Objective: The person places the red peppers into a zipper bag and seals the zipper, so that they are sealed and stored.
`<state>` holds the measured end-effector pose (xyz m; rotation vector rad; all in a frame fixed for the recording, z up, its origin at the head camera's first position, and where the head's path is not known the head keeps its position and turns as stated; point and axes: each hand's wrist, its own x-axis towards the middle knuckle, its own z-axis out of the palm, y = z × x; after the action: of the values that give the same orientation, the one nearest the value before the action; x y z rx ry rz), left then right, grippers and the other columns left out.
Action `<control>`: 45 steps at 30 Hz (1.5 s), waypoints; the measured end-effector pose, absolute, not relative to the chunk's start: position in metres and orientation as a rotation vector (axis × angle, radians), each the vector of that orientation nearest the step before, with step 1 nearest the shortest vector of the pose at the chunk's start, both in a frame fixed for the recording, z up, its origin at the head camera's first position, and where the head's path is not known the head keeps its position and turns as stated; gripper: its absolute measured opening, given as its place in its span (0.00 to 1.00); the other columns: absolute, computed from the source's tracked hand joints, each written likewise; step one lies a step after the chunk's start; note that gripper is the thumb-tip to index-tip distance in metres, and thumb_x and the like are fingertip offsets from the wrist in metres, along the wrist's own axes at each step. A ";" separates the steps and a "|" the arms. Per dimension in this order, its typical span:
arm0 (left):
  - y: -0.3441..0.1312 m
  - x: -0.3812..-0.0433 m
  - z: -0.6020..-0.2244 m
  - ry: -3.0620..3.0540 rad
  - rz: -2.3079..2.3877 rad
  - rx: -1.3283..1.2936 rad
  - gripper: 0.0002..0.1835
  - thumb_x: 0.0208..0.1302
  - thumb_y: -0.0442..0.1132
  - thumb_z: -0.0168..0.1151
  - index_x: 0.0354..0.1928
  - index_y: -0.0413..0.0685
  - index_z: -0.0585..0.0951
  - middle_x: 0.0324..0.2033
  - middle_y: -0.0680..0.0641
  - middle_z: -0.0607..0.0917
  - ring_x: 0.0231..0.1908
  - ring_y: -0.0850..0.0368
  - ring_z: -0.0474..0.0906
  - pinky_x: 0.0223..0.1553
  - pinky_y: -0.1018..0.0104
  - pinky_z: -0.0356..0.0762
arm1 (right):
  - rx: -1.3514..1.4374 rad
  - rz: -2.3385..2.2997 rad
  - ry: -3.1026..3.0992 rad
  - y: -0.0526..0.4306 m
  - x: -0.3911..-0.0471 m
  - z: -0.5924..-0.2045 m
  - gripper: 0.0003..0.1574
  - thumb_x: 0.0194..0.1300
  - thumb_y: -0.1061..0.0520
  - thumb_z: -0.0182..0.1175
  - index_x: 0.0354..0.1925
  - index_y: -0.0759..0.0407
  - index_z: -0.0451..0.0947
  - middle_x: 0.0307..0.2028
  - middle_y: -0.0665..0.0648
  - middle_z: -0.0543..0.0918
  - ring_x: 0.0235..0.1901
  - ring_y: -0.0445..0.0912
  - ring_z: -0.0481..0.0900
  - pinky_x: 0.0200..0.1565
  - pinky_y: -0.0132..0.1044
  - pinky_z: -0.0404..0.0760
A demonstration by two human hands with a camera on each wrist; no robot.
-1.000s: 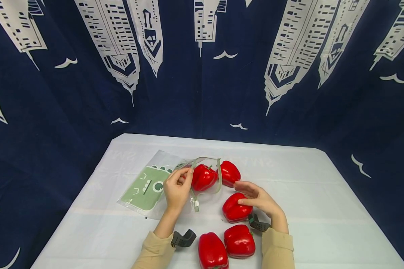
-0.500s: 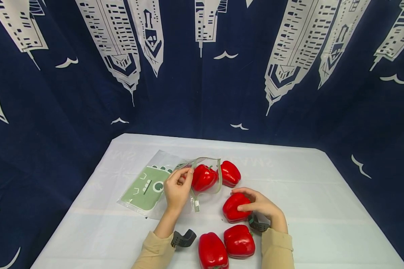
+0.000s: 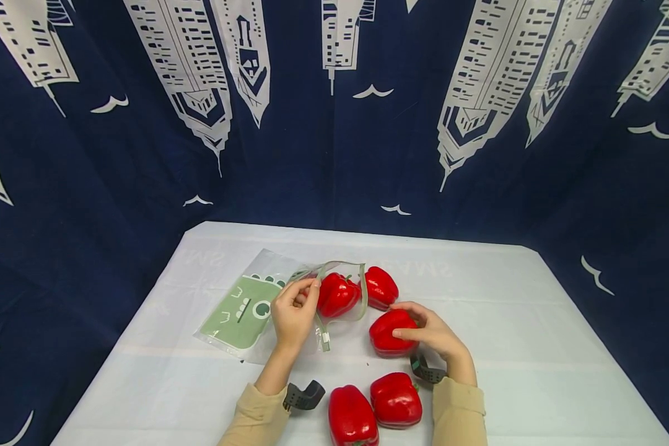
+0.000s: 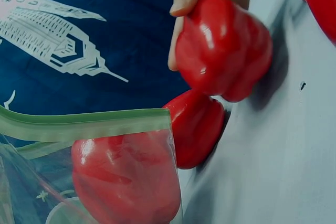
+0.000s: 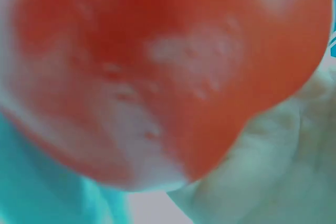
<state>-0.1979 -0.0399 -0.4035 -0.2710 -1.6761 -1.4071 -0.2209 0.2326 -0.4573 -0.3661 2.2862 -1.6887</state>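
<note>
My right hand (image 3: pixel 435 331) grips a red bell pepper (image 3: pixel 391 333) between thumb and fingers, right of the bag's mouth. In the left wrist view this bell pepper (image 4: pixel 223 48) hangs close over the table with a shadow beside it; it fills most of the right wrist view. My left hand (image 3: pixel 295 313) pinches the rim of a clear zip bag (image 3: pixel 240 313) with a green monster print, its mouth spread toward the right. Another bell pepper (image 3: pixel 339 296) lies inside the mouth. Just outside the green zip edge (image 4: pixel 105 124) rests a further bell pepper (image 3: pixel 381 288).
Two more bell peppers, one (image 3: pixel 353 416) at the front edge of view and one (image 3: pixel 397 401) beside it, lie between my forearms. A white cloth covers the table (image 3: pixel 535 347). Behind it hangs a dark blue curtain (image 3: pixel 334 155) with white buildings.
My right hand has closed its fingers round the bell pepper and lifted it slightly, away from the front peppers. The left hand and the bag have stayed in place.
</note>
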 end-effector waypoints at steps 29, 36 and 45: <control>-0.040 -0.197 -0.402 -1.686 -1.412 -0.279 0.03 0.51 0.23 0.65 0.26 0.26 0.81 0.16 0.42 0.76 0.14 0.56 0.67 0.15 0.77 0.64 | -0.236 -1.820 2.692 0.221 -0.206 -0.404 0.41 0.50 0.54 0.72 0.61 0.54 0.67 0.58 0.59 0.70 0.54 0.55 0.68 0.43 0.43 0.80; -0.040 -0.197 -0.403 -1.677 -1.410 -0.279 0.03 0.46 0.19 0.65 0.26 0.28 0.82 0.16 0.42 0.76 0.14 0.57 0.67 0.15 0.78 0.63 | -0.290 -1.838 2.710 0.208 -0.200 -0.395 0.40 0.50 0.56 0.72 0.60 0.55 0.68 0.56 0.59 0.71 0.52 0.53 0.69 0.41 0.36 0.80; -0.040 -0.195 -0.402 -1.689 -1.424 -0.280 0.02 0.49 0.21 0.65 0.27 0.29 0.82 0.17 0.42 0.77 0.14 0.57 0.67 0.16 0.79 0.63 | -0.347 -1.872 2.684 0.192 -0.196 -0.389 0.40 0.50 0.58 0.72 0.60 0.55 0.69 0.56 0.60 0.72 0.51 0.54 0.71 0.40 0.36 0.80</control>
<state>-0.1955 -0.0399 -0.4016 -0.2800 -1.6888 -1.4243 -0.1961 0.1925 -0.3892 -0.3473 2.6841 -1.8721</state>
